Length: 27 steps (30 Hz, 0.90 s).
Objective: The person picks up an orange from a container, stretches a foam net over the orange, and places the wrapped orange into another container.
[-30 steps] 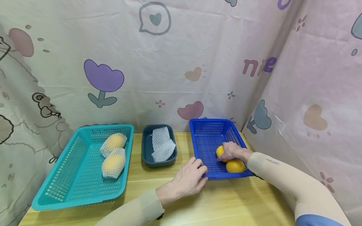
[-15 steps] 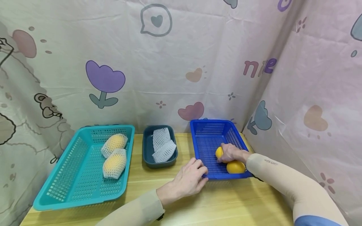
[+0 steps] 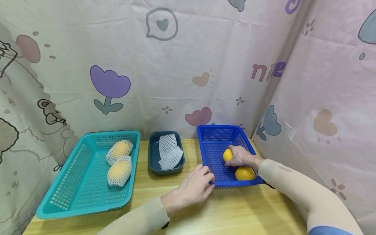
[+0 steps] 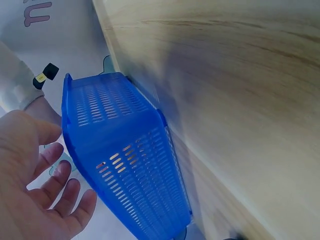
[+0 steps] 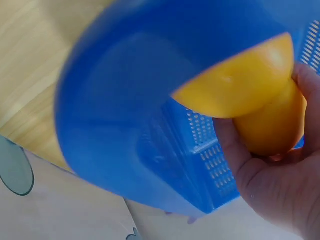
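In the blue basket (image 3: 212, 156), my right hand (image 3: 241, 156) grips a yellow mango (image 3: 227, 155), fingers and thumb on either side of it. A second mango (image 3: 244, 173) lies in the near right part of the basket. In the right wrist view, the gripped mango (image 5: 275, 122) sits between finger and thumb, partly covered by the loose mango (image 5: 237, 82). My left hand (image 3: 195, 184) is at the basket's near left corner. Seen from the left wrist, its loosely bent fingers (image 4: 60, 175) are spread, with fingertips right at the rim.
A turquoise basket (image 3: 79, 182) on the left holds two mangoes in white foam nets (image 3: 119, 171). Between the baskets, a small dark teal tray (image 3: 154, 147) contains two foam nets (image 3: 171, 158). Patterned curtains (image 3: 170, 71) stand behind and to the right of the wooden table (image 3: 235, 209).
My right hand and its mango have shifted slightly up in the head view, showing more of the loose mango. My left hand stays at the basket corner. The head view has drifted slightly.
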Each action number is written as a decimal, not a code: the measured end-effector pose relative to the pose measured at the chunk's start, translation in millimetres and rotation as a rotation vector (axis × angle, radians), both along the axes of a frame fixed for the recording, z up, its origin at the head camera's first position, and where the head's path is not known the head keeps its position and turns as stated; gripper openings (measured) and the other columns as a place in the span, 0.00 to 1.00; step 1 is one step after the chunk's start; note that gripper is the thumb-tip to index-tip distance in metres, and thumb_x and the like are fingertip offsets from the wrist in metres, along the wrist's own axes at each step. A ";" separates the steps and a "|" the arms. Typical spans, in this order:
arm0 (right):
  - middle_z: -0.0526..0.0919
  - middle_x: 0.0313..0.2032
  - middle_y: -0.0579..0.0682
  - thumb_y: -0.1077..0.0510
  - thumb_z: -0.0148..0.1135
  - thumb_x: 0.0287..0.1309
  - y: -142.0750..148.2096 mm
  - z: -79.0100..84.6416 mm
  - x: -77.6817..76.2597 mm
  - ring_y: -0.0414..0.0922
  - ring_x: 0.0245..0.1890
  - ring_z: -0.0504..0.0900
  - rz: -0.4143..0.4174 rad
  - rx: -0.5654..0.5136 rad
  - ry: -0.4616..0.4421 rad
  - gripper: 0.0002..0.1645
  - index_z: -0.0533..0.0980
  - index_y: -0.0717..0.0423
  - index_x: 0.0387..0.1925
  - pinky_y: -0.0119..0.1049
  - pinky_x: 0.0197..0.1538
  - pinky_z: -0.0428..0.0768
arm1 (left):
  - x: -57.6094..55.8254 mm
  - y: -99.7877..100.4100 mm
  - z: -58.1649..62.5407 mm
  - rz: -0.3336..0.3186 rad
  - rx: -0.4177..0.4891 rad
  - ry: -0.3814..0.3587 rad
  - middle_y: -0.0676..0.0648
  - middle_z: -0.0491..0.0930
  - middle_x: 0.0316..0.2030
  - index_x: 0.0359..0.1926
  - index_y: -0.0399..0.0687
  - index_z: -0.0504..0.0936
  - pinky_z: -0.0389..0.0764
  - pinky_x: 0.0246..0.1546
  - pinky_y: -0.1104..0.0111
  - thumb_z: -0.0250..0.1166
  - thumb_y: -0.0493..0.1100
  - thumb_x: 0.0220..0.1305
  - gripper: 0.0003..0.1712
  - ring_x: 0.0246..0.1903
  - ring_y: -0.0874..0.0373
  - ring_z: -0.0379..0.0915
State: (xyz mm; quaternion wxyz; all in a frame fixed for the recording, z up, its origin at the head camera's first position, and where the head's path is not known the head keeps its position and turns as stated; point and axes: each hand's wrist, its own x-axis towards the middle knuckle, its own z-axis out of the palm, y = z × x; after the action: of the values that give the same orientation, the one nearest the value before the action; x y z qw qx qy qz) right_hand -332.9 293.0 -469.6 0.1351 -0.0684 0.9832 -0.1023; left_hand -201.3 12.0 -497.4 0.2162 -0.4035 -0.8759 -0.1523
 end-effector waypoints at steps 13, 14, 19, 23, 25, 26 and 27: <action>0.89 0.50 0.56 0.36 0.86 0.52 -15.6 24.7 20.6 0.52 0.45 0.84 0.110 -0.135 0.203 0.50 0.76 0.53 0.69 0.47 0.47 0.83 | -6.7 -16.0 16.8 0.046 0.095 -0.123 0.56 0.86 0.43 0.48 0.55 0.89 0.82 0.42 0.71 0.77 0.51 0.70 0.11 0.44 0.59 0.77; 0.90 0.50 0.56 0.37 0.87 0.52 -17.1 26.2 22.6 0.52 0.45 0.84 0.118 -0.152 0.214 0.50 0.76 0.53 0.69 0.46 0.46 0.83 | -7.7 -17.5 17.9 0.050 0.108 -0.135 0.55 0.86 0.43 0.49 0.55 0.89 0.83 0.44 0.69 0.77 0.52 0.70 0.11 0.45 0.58 0.78; 0.90 0.51 0.57 0.39 0.87 0.53 -25.5 33.9 34.1 0.50 0.43 0.85 0.138 -0.269 0.264 0.49 0.76 0.53 0.70 0.42 0.44 0.84 | -11.2 -25.2 23.3 0.058 0.181 -0.213 0.52 0.88 0.44 0.50 0.53 0.88 0.86 0.49 0.62 0.74 0.52 0.72 0.12 0.47 0.57 0.80; 0.90 0.54 0.56 0.41 0.87 0.54 -34.1 39.3 43.6 0.48 0.44 0.85 0.152 -0.386 0.290 0.48 0.76 0.51 0.71 0.40 0.45 0.85 | -11.9 -31.4 28.5 0.064 0.260 -0.289 0.51 0.89 0.46 0.51 0.52 0.88 0.86 0.51 0.61 0.73 0.53 0.74 0.13 0.48 0.56 0.82; 0.90 0.55 0.56 0.41 0.88 0.55 -39.3 41.4 47.8 0.48 0.45 0.86 0.168 -0.435 0.299 0.48 0.76 0.51 0.71 0.40 0.46 0.86 | -12.3 -34.3 31.2 0.063 0.302 -0.321 0.51 0.90 0.47 0.52 0.52 0.88 0.86 0.53 0.58 0.72 0.53 0.74 0.14 0.49 0.55 0.83; 0.90 0.56 0.56 0.42 0.88 0.55 -41.9 42.5 49.9 0.48 0.45 0.86 0.178 -0.454 0.304 0.48 0.76 0.51 0.71 0.40 0.46 0.87 | -12.5 -35.6 32.7 0.064 0.320 -0.341 0.50 0.90 0.47 0.53 0.51 0.88 0.86 0.55 0.57 0.72 0.53 0.75 0.14 0.50 0.55 0.84; 0.90 0.57 0.56 0.42 0.89 0.55 -44.7 43.2 51.8 0.48 0.45 0.86 0.183 -0.473 0.305 0.47 0.76 0.50 0.71 0.40 0.47 0.87 | -12.9 -36.7 34.1 0.067 0.335 -0.362 0.50 0.90 0.49 0.54 0.51 0.88 0.86 0.56 0.56 0.72 0.53 0.75 0.15 0.52 0.54 0.84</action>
State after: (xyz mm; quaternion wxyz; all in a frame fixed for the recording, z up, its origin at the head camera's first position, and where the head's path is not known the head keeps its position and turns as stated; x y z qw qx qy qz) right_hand -281.1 248.3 -426.4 -0.0251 -0.2008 0.9308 -0.3045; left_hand -214.2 -24.7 -463.3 0.1248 -0.2989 -0.8759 -0.3577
